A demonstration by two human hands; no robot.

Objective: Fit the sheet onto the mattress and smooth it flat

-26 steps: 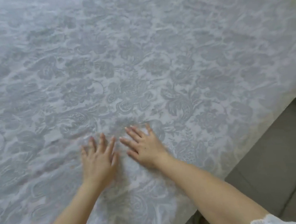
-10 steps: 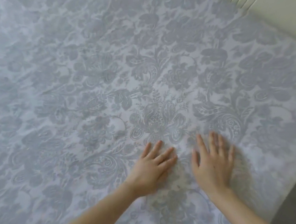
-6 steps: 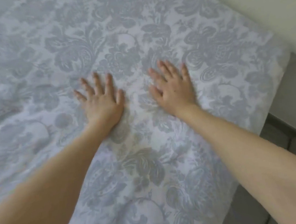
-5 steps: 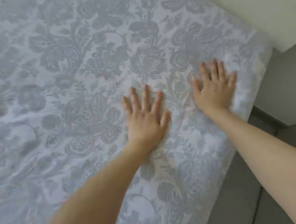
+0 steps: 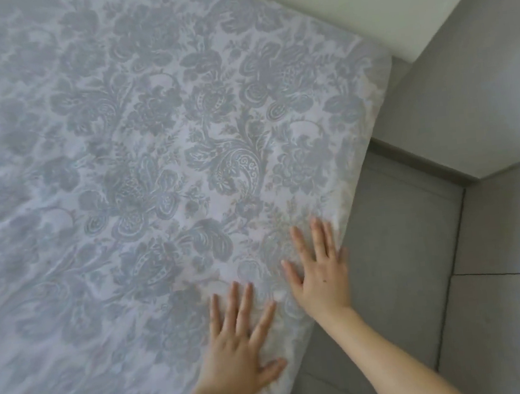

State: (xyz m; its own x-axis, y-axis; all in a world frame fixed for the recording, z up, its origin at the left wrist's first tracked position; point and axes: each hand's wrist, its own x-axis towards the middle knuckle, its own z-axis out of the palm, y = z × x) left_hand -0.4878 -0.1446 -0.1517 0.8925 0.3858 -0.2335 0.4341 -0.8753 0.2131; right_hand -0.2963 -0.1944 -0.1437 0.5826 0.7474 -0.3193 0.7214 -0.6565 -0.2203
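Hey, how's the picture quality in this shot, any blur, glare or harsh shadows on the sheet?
Head view: the light is soft and even, with no glare on the sheet. Head view: the pattern is crisp mid-frame but smeared toward the left edge, and the right hand looks slightly blurred at the fingertips. Head view: shadows by the left hand are faint, and the wide lens bows the sheet's right edge.

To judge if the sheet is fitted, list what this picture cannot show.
Head view: whether the sheet is tucked underneath, hidden by its own draped side.
Head view: wrinkles at far left, lost to blur.
Head view: cloth under the left hand and right hand, covered by flat palms.
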